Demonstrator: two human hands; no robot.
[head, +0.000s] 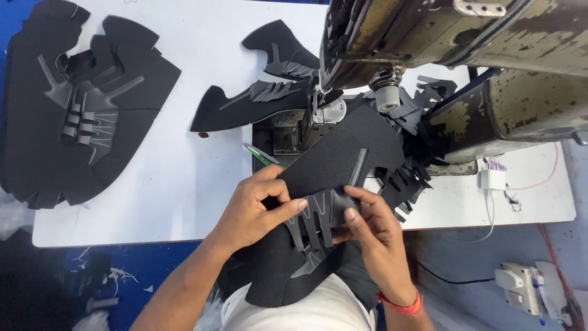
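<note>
My left hand and my right hand both pinch a large black mesh shoe-upper piece with a grey rubbery strap overlay at its middle. The left thumb and fingers press the overlay's left edge. The right fingers press its right edge. The piece slopes from my lap up toward the needle area of an old sewing machine.
A stack of black upper pieces lies at the table's left. Another sewn black piece trails left of the needle. Green snips lie near the machine bed. A white table carries everything. More cut pieces hang under the machine arm.
</note>
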